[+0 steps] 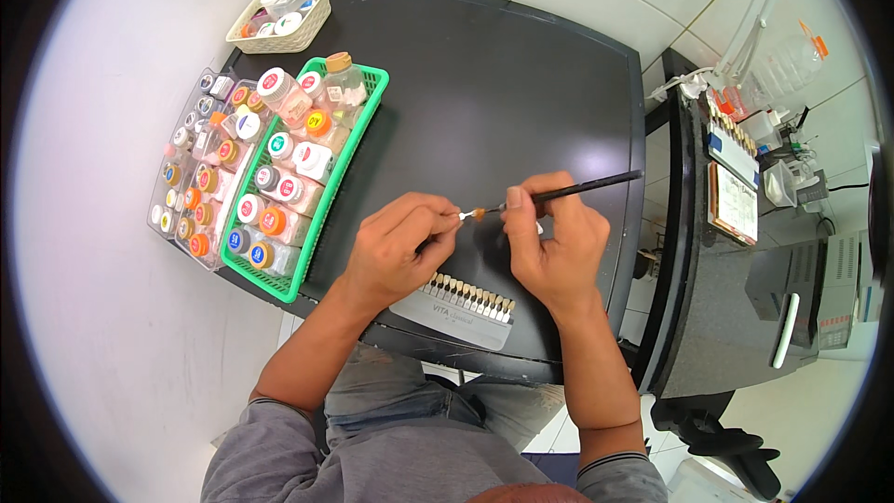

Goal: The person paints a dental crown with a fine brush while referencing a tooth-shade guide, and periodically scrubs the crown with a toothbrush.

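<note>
In my right hand (559,237) is a slim black-handled brush (591,184), held like a pen with its handle slanting up to the right. Its brownish tip meets a small white tooth-like piece (463,216). My left hand (402,240) pinches that piece between thumb and fingertips. What else the curled left fingers cover is hidden. A tooth shade guide (456,317), a grey holder with a row of tooth-coloured tabs, lies on the table below and between my hands. Something small and white (539,227) shows partly behind my right fingers.
A green basket (300,270) of capped jars stands to the left, beside clear plastic trays (163,186) of smaller jars. Behind them sits a cream basket (312,33). The black table (456,74) ends at a right edge; beyond it a side counter (694,335) carries equipment.
</note>
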The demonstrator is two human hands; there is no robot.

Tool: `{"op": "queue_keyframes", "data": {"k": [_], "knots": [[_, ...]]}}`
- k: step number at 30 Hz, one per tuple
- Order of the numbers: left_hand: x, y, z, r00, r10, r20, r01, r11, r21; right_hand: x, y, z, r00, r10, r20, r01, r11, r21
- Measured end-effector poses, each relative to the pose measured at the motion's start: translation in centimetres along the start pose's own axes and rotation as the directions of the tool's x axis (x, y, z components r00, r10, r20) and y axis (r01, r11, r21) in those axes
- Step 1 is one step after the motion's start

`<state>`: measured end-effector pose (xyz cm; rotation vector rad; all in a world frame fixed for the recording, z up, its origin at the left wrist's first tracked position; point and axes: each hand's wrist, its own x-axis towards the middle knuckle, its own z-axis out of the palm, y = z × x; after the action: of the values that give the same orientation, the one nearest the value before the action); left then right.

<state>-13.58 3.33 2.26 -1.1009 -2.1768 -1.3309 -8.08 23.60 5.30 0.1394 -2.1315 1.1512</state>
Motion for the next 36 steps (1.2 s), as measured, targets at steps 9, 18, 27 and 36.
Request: {"op": "queue_keyframes", "data": {"k": [9, 18, 27, 36], "knots": [[0.2, -0.1, 0.0, 1.000, 0.023, -0.011, -0.023, 1.000, 0.011, 0.0, 0.1, -0.1, 1.000, -0.011, -0.016, 0.011, 1.000, -0.012], [0.1, 0.0, -0.1, 1.000, 0.004, 0.022, -0.004, 1.000, 0.012, 0.2, -0.8, -0.4, 0.989, -0.105, 0.109, 0.110, 0.993, -0.046], [0.3, 0.3, -0.2, 0.997, -0.034, 0.067, 0.034, 0.999, 0.003, 0.4, -0.3, -0.3, 0.993, -0.095, 0.070, 0.104, 0.985, -0.140], [0.2, 0.3, 0.0, 0.998, -0.053, 0.046, 0.054, 0.998, -0.013, 0.2, -0.1, -0.2, 0.998, -0.042, 0.050, 0.044, 0.998, -0.034]]}}
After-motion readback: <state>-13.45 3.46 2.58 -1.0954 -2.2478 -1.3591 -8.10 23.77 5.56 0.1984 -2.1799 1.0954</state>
